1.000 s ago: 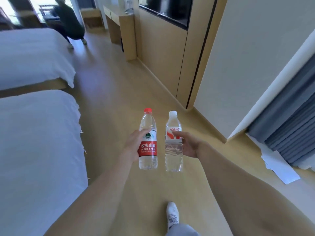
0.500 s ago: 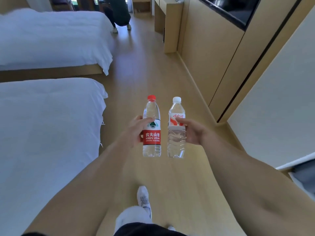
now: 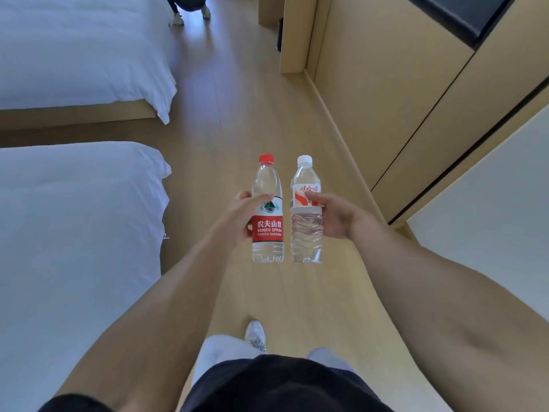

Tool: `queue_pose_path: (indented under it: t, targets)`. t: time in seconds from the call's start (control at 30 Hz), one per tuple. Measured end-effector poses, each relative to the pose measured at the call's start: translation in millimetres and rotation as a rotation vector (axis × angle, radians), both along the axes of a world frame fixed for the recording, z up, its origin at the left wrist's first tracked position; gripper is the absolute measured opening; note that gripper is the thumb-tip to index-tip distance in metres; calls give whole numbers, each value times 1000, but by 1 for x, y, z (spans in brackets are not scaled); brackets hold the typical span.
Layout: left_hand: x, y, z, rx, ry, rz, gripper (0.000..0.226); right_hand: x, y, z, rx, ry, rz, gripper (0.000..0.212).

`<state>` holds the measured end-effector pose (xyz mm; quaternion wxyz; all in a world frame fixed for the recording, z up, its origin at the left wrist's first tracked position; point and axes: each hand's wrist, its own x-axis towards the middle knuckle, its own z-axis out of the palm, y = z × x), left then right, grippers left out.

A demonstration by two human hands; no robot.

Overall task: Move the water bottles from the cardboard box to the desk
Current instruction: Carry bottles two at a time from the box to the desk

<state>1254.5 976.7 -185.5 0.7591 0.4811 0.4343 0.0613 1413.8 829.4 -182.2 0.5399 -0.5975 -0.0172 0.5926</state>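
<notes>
Head view, items as seen:

Left hand [image 3: 237, 217]: fingers wrapped round the red-cap bottle [image 3: 267, 212] at label height, thumb lying across the front just above the red label. Bottle upright, carried in the air over the floor [image 3: 237, 114].

Right hand [image 3: 335, 217]: fingers curled behind the white-cap bottle [image 3: 306, 212], thumb pressed on its red-and-white label. Bottle upright, clear ribbed lower half showing below the thumb (contents clear).

The two bottles stand side by side between the hands, just apart, caps level, each cap well above the fingertips.

Near bed [image 3: 74, 233]: white cover, to the left of the left hand. Far bed [image 3: 83, 55]: white cover, beyond it, ahead and left of the fingers.

Wood panels [image 3: 371, 99]: ahead and right of the right hand, along the floor edge.

Other person [image 3: 190, 7]: legs and shoes only, far ahead of both hands.

Own shoe [image 3: 255, 334]: below the bottles, on the floor.
</notes>
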Motion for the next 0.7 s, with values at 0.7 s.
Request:
queue_pose_path:
  t: [0.7]
  targets:
    - [216,260,-27,-13,58,33,44,221,262,-43,-11,49,54,57]
